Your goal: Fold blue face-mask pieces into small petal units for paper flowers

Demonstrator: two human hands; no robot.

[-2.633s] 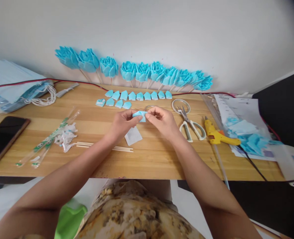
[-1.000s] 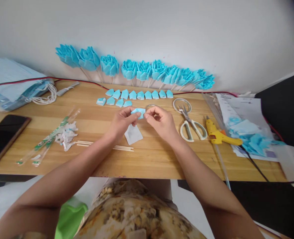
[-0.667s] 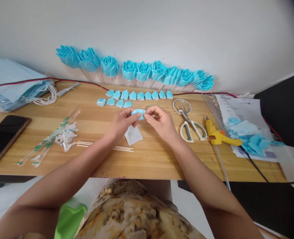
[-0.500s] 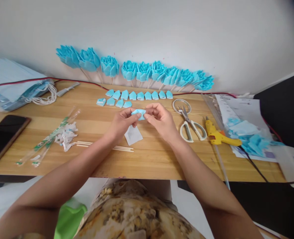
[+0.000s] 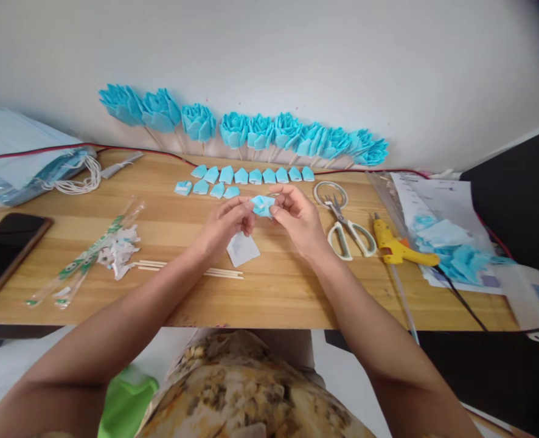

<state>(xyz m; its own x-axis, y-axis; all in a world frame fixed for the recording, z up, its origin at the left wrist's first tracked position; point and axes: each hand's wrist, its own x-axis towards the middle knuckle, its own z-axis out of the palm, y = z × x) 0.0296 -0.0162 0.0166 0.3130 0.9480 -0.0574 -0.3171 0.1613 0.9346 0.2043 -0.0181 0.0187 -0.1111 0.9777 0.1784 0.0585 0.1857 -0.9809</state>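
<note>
Between my two hands, above the middle of the table, is a small folded piece of light-blue fabric (image 5: 263,205). My left hand (image 5: 228,222) pinches its left edge between thumb and fingers. At its right edge, my right hand (image 5: 297,218) grips it the same way. A flat pale square of fabric (image 5: 243,249) lies on the table just below my left fingers. Beyond my hands, several folded blue petals (image 5: 255,176) rest in two rows. Thin wooden sticks (image 5: 224,274) lie partly hidden under my left forearm.
Blue fabric flowers on sticks (image 5: 234,129) lean along the wall. To the right are a tape roll (image 5: 318,201), scissors (image 5: 351,228), a yellow glue gun (image 5: 395,246) and papers with blue scraps (image 5: 456,258). Leftward lie plastic wrappers (image 5: 80,267), paper scraps (image 5: 120,249) and a phone (image 5: 9,252).
The fabric piece between my fingers has turned and now shows a more creased, pointed shape. Both hands stay close together, still gripping it. The view has shifted slightly.
</note>
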